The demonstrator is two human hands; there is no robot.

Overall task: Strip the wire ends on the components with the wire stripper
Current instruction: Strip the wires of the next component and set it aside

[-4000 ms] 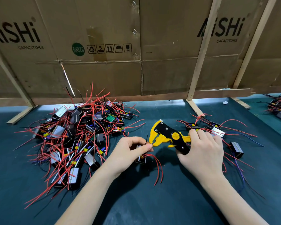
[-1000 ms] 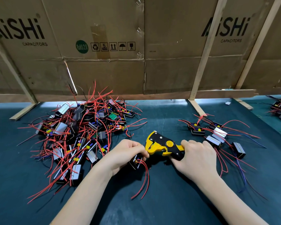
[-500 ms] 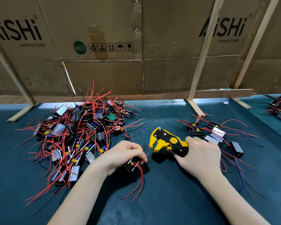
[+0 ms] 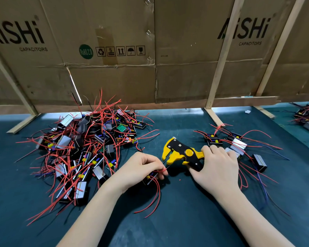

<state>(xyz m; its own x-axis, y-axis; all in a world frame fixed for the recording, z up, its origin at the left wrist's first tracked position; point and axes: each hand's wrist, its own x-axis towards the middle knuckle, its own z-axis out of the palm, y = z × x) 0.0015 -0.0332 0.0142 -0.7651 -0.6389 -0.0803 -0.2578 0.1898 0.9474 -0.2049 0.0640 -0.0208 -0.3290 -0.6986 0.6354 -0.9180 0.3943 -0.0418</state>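
red wire [image 4: 161,170] end pinched between thumb and forefinger of left hand [image 4: 141,168], tip pointing right at the stripper mouth, just short of it. same hand also grips the small black component [image 4: 150,178] under its curled fingers [image 4: 156,164]; two more red leads trail down from it over the dark green counter [image 4: 185,220].

right hand [image 4: 216,168] wraps the handles of the yellow-and-black wire stripper [image 4: 181,154], fingers curled round them. tool lies low over the counter, head to the left.

change vs. one second ago: stripper mouth was closed and pressed up against the left hand; half a second ago it had opened and pulled away; now it stands open with the wire end lined up in front of it. a small red fleck [image 4: 179,179] lies on the counter below the tool, possibly stripped insulation, too small to confirm.

reading: one strip cycle looks finished and another lead of the same component is being presented. next move calls for feeding the tip squarely into the mouth before squeezing; a skewed entry risks a nicked or uneven strip.

large pile of components [image 4: 82,150] sits to the left, apparently unprocessed; smaller group [image 4: 235,145] to the right behind the right hand, probably done. bulk of the work remains.
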